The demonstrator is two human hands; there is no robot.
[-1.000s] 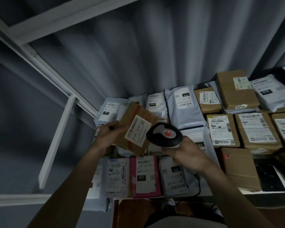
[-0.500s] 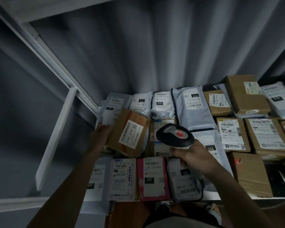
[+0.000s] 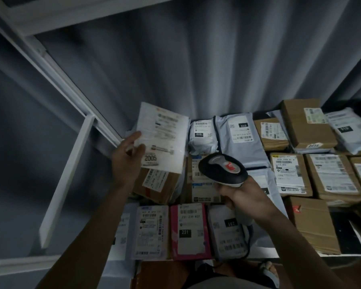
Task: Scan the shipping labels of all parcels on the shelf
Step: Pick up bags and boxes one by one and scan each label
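Note:
My left hand [image 3: 128, 155] holds a white parcel [image 3: 164, 138] by its left edge, tilted up with its label and a "2006" sticker facing me. It sits above a brown box [image 3: 158, 184] lying on the shelf [image 3: 265, 254]. My right hand [image 3: 244, 197] grips a black and grey barcode scanner [image 3: 222, 168] with a red button, its head just right of the white parcel. Many labelled parcels cover the shelf: a pink one marked 231 [image 3: 189, 230], grey mailers [image 3: 241, 136] and brown cartons [image 3: 290, 174].
A white shelf frame post [image 3: 65, 180] slants down at the left. A grey curtain [image 3: 196, 69] hangs behind the shelf. Brown boxes [image 3: 306, 122] are stacked at the back right, and a black item [image 3: 346, 234] lies at the front right. My foot in a sandal [image 3: 267, 270] shows below.
My left hand has let go of the brown box, which now lies on the shelf, and has lifted a white parcel from the back left. The scanner stayed nearly in place.

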